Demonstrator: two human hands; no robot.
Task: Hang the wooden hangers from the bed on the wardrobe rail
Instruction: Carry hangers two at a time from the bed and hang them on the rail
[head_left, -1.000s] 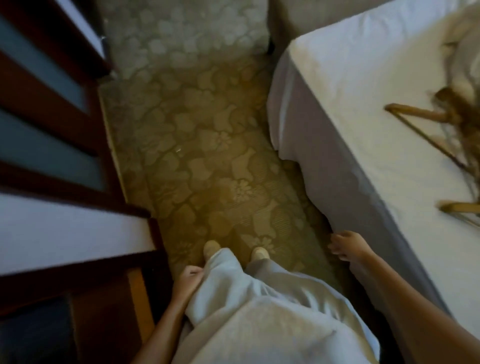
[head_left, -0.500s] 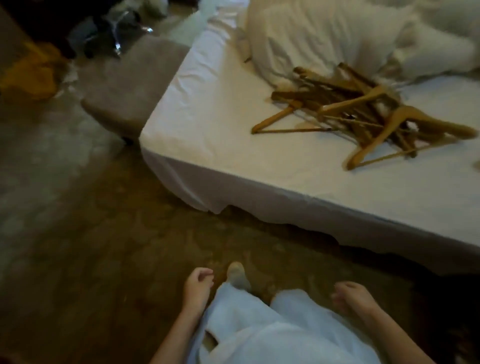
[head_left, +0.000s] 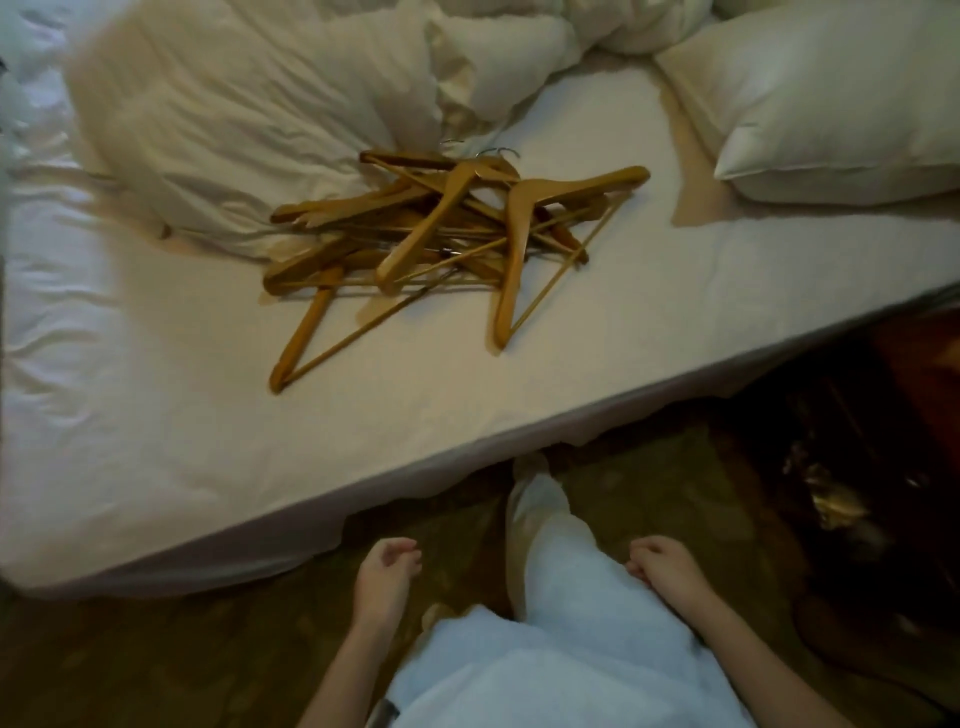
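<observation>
A tangled pile of several wooden hangers (head_left: 441, 234) with thin crossbars and metal hooks lies on the bed's white sheet (head_left: 208, 415), straight ahead. My left hand (head_left: 384, 577) hangs low at my side with fingers loosely curled and nothing in it, well short of the bed edge. My right hand (head_left: 665, 569) hangs beside my leg, fingers also loosely curled and empty. Both hands are far below the pile. The wardrobe and its rail are out of view.
A crumpled white duvet (head_left: 249, 104) lies behind the hangers and a white pillow (head_left: 841, 98) sits at the upper right. Patterned carpet (head_left: 649, 493) runs between me and the bed. A dark piece of furniture (head_left: 857, 467) stands at the right.
The view has swung from the floor and the dark wardrobe side round to face the bed. The hanger pile now sits centred and closer. Both hands stay low and empty.
</observation>
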